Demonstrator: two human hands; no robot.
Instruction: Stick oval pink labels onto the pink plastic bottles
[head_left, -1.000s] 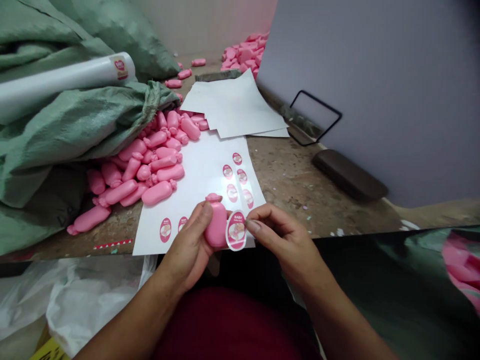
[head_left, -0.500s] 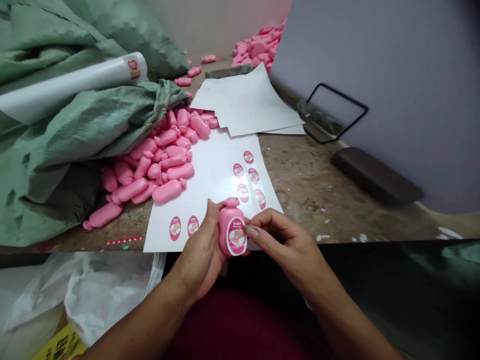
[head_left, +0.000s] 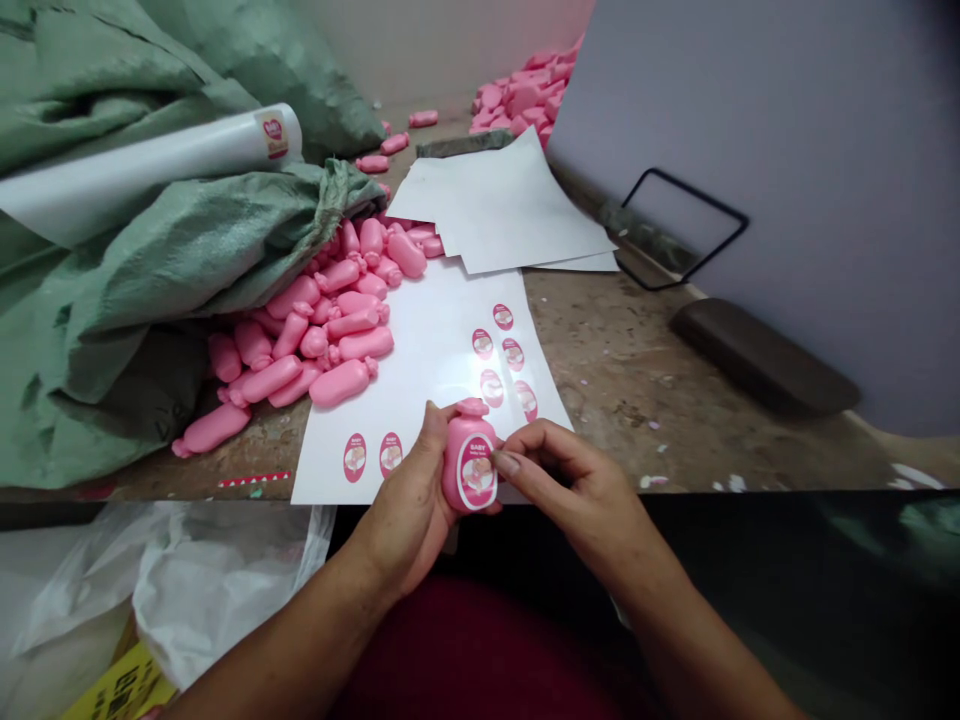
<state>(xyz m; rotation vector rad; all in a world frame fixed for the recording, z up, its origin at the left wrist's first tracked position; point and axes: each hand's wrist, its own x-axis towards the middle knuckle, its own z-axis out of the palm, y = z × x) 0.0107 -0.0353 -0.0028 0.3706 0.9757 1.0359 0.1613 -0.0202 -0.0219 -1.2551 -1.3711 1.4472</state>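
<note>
A pink bottle [head_left: 459,440] stands upright in my left hand [head_left: 416,500], its fingers wrapped round the side and back. On the bottle's front is an oval label [head_left: 478,472] with "BABY" and a small picture. The thumb and forefinger of my right hand [head_left: 574,480] are pinched together at the label's right edge; whether they grip anything is too small to tell. Beneath and beyond the hands lies a white sheet [head_left: 420,350] bearing several oval stickers [head_left: 513,355] on its right and a sticker [head_left: 355,457] with another beside it near its front edge.
Several pink bottles [head_left: 341,383] spill from a green sack [head_left: 187,240] at the left. A white roll [head_left: 172,155] rests on the sack. White papers [head_left: 502,205] lie farther back, before another pink pile [head_left: 525,95]. A dark oblong object [head_left: 765,355] sits at the right.
The view has shifted slightly, so the table's things appear a little farther right. Both hands keep nearly the same pose at the bottle.
</note>
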